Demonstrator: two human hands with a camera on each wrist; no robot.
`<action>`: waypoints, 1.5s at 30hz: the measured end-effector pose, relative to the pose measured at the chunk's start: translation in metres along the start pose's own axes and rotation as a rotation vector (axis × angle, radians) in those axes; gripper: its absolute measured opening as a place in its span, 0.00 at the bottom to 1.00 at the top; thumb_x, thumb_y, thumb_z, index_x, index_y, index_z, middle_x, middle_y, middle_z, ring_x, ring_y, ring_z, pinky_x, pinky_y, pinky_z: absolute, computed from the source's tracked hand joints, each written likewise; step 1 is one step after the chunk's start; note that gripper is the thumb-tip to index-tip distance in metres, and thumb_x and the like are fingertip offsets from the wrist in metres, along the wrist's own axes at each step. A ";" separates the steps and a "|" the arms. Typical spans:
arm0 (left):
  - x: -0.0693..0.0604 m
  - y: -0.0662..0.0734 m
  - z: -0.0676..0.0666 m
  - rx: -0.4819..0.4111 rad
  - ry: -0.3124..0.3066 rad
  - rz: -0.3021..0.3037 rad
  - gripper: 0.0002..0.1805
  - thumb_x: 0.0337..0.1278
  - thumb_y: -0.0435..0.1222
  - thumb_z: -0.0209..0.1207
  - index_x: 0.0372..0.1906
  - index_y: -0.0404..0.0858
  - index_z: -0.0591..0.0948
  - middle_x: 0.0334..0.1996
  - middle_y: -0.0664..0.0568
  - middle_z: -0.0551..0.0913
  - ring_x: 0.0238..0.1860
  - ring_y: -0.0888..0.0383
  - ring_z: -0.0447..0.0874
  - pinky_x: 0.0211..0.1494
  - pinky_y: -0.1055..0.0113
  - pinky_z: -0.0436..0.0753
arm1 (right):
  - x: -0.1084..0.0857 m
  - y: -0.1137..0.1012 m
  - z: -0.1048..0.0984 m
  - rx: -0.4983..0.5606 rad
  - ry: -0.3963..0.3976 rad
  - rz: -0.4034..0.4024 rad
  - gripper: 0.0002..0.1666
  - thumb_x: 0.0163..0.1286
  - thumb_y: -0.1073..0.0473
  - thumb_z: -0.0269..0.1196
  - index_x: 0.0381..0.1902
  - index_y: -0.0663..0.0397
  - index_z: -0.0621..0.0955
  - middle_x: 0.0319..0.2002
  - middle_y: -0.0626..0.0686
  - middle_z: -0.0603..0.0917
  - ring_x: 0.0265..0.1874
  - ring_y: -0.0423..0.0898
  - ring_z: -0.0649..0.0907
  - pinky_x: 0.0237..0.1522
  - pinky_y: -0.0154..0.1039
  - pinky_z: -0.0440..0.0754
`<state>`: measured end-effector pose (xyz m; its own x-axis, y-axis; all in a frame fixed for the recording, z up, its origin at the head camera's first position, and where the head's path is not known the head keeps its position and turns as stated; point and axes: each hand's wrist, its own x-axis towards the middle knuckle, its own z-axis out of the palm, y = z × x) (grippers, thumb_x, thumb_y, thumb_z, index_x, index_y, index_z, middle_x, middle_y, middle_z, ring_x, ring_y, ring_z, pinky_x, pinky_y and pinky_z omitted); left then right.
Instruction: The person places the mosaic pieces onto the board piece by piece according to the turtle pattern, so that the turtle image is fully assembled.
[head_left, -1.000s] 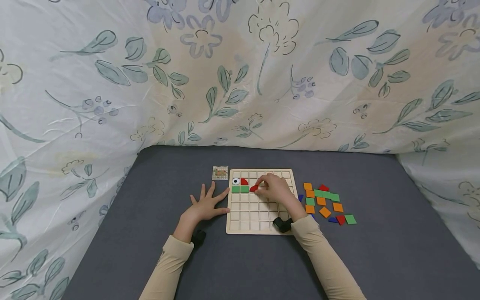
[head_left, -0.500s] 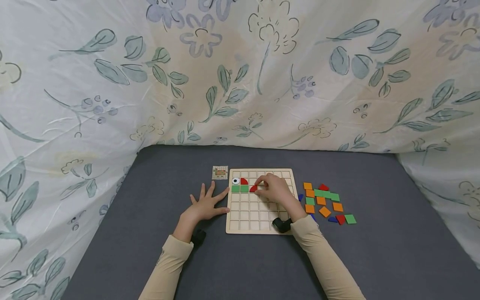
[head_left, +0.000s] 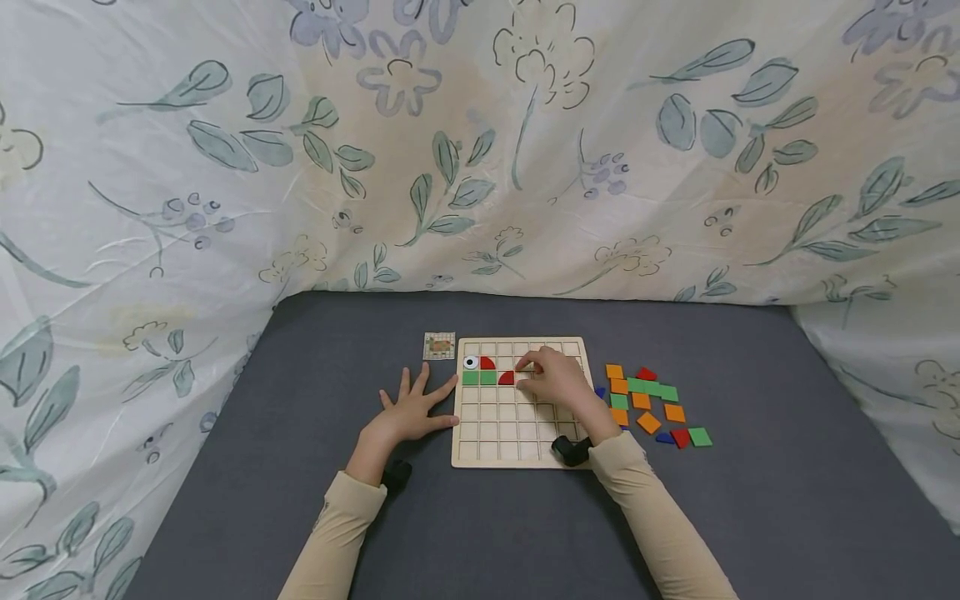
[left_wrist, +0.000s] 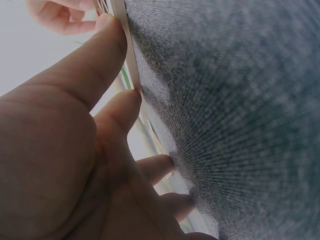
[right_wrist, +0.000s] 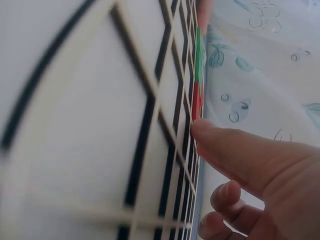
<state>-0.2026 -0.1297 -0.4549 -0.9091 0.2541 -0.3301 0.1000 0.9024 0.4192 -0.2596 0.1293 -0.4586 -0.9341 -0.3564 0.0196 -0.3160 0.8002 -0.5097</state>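
A wooden grid board (head_left: 495, 433) lies on the dark cloth. In its upper left cells sit a white eye tile (head_left: 471, 362), a red quarter-circle tile (head_left: 487, 363), green square tiles (head_left: 488, 378) and a second red quarter-circle tile (head_left: 507, 378). My right hand (head_left: 558, 383) is just right of that second red tile, thumb and forefinger apart with no tile seen between them. In the right wrist view the thumb (right_wrist: 235, 150) is close to the red tile (right_wrist: 196, 102). Fingers spread, my left hand (head_left: 411, 415) rests on the cloth, its thumb and forefinger touching the board's left edge.
Loose orange, green, red and blue tiles (head_left: 648, 423) lie scattered right of the board. A small picture card (head_left: 439, 346) is by the board's top left corner. Behind the table hangs a floral curtain (head_left: 465, 167).
My right hand has let go of the second red quarter-circle tile and drawn slightly right. That tile now lies flat in its cell, fully in sight. The left hand has stayed still.
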 end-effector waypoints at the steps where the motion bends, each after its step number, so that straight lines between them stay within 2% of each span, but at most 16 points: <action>1: 0.000 0.000 0.000 0.002 0.002 0.001 0.40 0.56 0.58 0.55 0.72 0.58 0.53 0.73 0.41 0.35 0.70 0.35 0.23 0.59 0.26 0.33 | -0.001 0.002 -0.001 -0.001 0.002 -0.005 0.12 0.56 0.53 0.69 0.39 0.46 0.84 0.23 0.49 0.71 0.20 0.44 0.68 0.23 0.36 0.61; 6: 0.000 -0.001 0.000 0.004 0.004 -0.001 0.40 0.56 0.58 0.55 0.72 0.58 0.53 0.73 0.40 0.36 0.70 0.35 0.24 0.59 0.26 0.33 | -0.007 0.012 -0.007 0.008 0.001 -0.024 0.13 0.56 0.54 0.68 0.40 0.47 0.84 0.22 0.49 0.70 0.18 0.43 0.66 0.23 0.36 0.60; 12: -0.001 0.000 0.000 0.010 0.005 0.003 0.40 0.56 0.58 0.55 0.72 0.57 0.54 0.73 0.40 0.37 0.71 0.35 0.25 0.59 0.26 0.34 | -0.013 0.022 -0.017 0.014 0.006 -0.005 0.13 0.56 0.55 0.68 0.41 0.49 0.84 0.22 0.50 0.70 0.18 0.44 0.65 0.26 0.38 0.56; 22: -0.001 -0.001 0.000 0.008 -0.004 -0.001 0.40 0.56 0.58 0.55 0.72 0.57 0.53 0.73 0.40 0.36 0.70 0.35 0.23 0.59 0.26 0.32 | -0.022 0.054 -0.036 0.038 0.046 0.011 0.16 0.58 0.54 0.67 0.44 0.52 0.83 0.22 0.51 0.70 0.15 0.44 0.63 0.20 0.36 0.56; 26: -0.001 -0.001 -0.001 0.005 -0.005 -0.002 0.40 0.56 0.58 0.55 0.72 0.58 0.53 0.73 0.40 0.36 0.70 0.35 0.23 0.59 0.26 0.32 | -0.026 0.067 -0.044 0.018 0.062 0.017 0.16 0.59 0.54 0.67 0.44 0.53 0.83 0.22 0.51 0.68 0.16 0.45 0.63 0.20 0.36 0.57; 33: 0.000 -0.001 -0.001 0.009 0.002 0.006 0.40 0.56 0.57 0.55 0.72 0.57 0.54 0.73 0.39 0.36 0.70 0.34 0.24 0.59 0.26 0.33 | -0.037 0.086 -0.054 -0.016 0.075 0.092 0.18 0.60 0.54 0.66 0.47 0.54 0.82 0.28 0.53 0.74 0.22 0.46 0.69 0.23 0.37 0.63; 39: 0.000 0.000 -0.001 0.015 0.001 0.001 0.40 0.57 0.57 0.54 0.72 0.57 0.53 0.73 0.40 0.36 0.70 0.35 0.24 0.59 0.26 0.33 | -0.040 0.098 -0.060 -0.025 0.077 0.147 0.18 0.61 0.52 0.65 0.47 0.54 0.82 0.25 0.52 0.69 0.22 0.47 0.67 0.24 0.39 0.59; 45: 0.000 -0.001 0.001 0.010 0.005 0.006 0.40 0.56 0.57 0.55 0.72 0.57 0.54 0.73 0.39 0.37 0.70 0.34 0.24 0.59 0.26 0.33 | -0.042 0.107 -0.064 -0.044 0.075 0.202 0.21 0.61 0.49 0.65 0.48 0.54 0.81 0.28 0.53 0.71 0.26 0.49 0.67 0.26 0.40 0.58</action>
<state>-0.2024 -0.1302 -0.4561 -0.9105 0.2581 -0.3231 0.1098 0.9041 0.4130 -0.2644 0.2610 -0.4585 -0.9884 -0.1512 -0.0142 -0.1267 0.8726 -0.4717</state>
